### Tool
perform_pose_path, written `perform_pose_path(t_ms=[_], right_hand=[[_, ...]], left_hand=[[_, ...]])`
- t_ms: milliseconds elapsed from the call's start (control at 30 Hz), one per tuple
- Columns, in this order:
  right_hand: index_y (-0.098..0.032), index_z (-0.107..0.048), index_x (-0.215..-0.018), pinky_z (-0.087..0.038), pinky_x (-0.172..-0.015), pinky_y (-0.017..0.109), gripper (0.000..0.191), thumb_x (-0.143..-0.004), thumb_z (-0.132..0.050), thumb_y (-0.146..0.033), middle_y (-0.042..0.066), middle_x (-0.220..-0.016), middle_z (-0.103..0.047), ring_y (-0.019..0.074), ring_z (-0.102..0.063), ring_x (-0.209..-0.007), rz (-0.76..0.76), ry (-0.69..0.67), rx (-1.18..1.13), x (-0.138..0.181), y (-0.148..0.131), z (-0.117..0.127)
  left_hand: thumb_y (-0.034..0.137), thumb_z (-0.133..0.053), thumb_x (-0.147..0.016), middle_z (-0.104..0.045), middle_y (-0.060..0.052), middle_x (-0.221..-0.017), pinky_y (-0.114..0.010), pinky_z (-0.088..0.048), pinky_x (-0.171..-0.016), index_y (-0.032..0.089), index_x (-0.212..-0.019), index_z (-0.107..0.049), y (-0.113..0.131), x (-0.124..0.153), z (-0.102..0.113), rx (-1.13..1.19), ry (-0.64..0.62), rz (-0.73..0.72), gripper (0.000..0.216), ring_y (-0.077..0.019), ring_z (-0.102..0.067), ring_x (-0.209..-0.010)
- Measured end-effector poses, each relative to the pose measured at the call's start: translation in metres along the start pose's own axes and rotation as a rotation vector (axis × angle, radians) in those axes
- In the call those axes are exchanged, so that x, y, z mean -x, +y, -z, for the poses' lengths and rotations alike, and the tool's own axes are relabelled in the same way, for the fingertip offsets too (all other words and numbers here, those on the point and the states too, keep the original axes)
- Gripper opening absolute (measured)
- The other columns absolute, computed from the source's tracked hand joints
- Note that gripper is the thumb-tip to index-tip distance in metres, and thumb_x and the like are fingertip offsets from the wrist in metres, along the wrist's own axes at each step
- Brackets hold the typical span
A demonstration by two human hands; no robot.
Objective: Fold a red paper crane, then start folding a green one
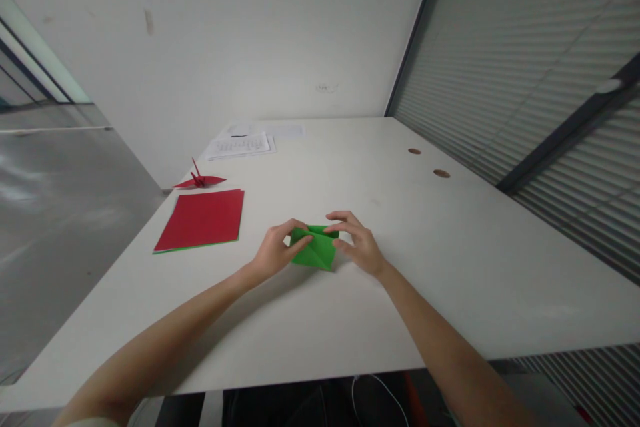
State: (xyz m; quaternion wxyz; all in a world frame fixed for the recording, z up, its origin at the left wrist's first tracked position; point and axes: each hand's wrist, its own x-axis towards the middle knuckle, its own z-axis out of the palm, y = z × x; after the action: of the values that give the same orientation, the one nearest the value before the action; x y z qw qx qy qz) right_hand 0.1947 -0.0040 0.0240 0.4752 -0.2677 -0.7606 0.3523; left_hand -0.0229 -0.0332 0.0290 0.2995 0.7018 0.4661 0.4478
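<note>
A piece of green origami paper (pixel 318 252), partly folded and with crease lines across it, is tilted up a little over the white table in front of me. My left hand (pixel 279 248) pinches its upper left side, thumb on the near face and fingers behind. At the upper right edge is my right hand (pixel 361 245), thumb and fingers apart, the fingertips at or just over the paper's edge. Whether the right fingertips press on the paper I cannot tell.
Left of my hands lies a stack of square paper (pixel 203 219), red on top with green below. Behind it stands a red paper crane (pixel 200 180). Printed sheets (pixel 241 145) lie at the far left of the white table (pixel 320 327). Two round holes are at the right.
</note>
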Motion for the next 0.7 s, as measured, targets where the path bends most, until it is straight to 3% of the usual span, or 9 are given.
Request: perform_pose_path(t_ms=[133,233,433,700], right_hand=[[-0.024,-0.07,-0.084,-0.046,-0.092,0.041,0.013,-0.083,-0.066,-0.036,0.008,-0.106,-0.061,0.0219,-0.058,-0.104,0.057,0.017,0.052,0.001,-0.001,-0.009],[-0.023,-0.069,-0.082,-0.049,-0.086,0.038,0.009,-0.084,-0.065,-0.031,0.007,-0.098,-0.063,0.0201,-0.061,-0.095,0.103,0.054,0.057,0.0,0.0,-0.011],[-0.024,-0.07,-0.086,-0.05,-0.081,0.036,0.005,-0.083,-0.066,-0.024,0.006,-0.096,-0.062,0.0197,-0.06,-0.093,0.171,0.111,0.117,0.0,-0.007,-0.011],[-0.024,-0.068,-0.092,-0.049,-0.079,0.035,0.009,-0.085,-0.063,-0.02,0.006,-0.093,-0.061,0.0185,-0.06,-0.09,0.219,0.129,0.158,0.001,-0.007,-0.013]], left_hand=[[0.035,-0.064,-0.083,-0.07,-0.005,-0.092,-0.027,-0.051,-0.071,0.02,-0.102,-0.064,0.002,0.005,-0.002,-0.061,-0.028,-0.129,0.024,-0.0176,-0.065,-0.081],[0.035,-0.067,-0.081,-0.071,-0.007,-0.1,-0.027,-0.053,-0.07,0.02,-0.122,-0.055,0.003,0.004,-0.005,0.045,-0.011,-0.07,0.045,-0.0189,-0.067,-0.088],[0.039,-0.069,-0.078,-0.073,-0.009,-0.093,-0.027,-0.054,-0.073,0.015,-0.099,-0.069,0.002,-0.001,-0.009,0.158,-0.002,0.033,0.032,-0.0184,-0.067,-0.081],[0.042,-0.062,-0.083,-0.074,-0.009,-0.1,-0.028,-0.053,-0.074,0.016,-0.105,-0.071,0.007,0.0,-0.007,0.104,-0.009,0.06,0.035,-0.0196,-0.068,-0.083]])
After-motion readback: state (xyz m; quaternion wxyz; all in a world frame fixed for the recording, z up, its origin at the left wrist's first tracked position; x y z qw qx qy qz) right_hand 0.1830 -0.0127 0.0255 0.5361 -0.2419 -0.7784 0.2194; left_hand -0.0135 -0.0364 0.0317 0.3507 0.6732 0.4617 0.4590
